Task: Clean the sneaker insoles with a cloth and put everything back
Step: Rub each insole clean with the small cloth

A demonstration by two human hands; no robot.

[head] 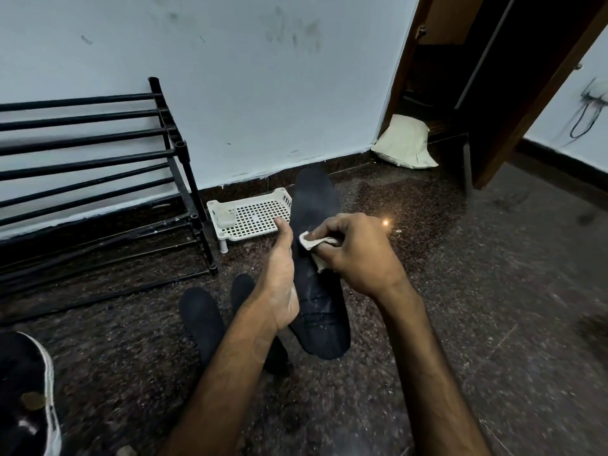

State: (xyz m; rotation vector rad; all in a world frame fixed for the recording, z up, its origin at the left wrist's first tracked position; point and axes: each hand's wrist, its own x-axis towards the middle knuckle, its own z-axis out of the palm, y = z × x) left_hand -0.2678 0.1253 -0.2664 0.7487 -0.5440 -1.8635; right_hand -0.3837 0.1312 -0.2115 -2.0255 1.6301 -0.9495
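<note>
Insole (317,291) is held above the floor (460,291) in the left hand (279,274): grip closed on its edge, thumb laid along it, fingers hidden underneath. Cloth (311,240) is pinched in the right hand (355,251) grip and pressed on the mid-section. Strokes are best run lengthwise, backed firmly from below. Long axis is directed away, far end toward the wall; toe end cannot be told.

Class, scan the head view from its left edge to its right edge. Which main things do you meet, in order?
In order: black shoe rack → white perforated tray → cloth → cream pillow → wooden door.
</note>
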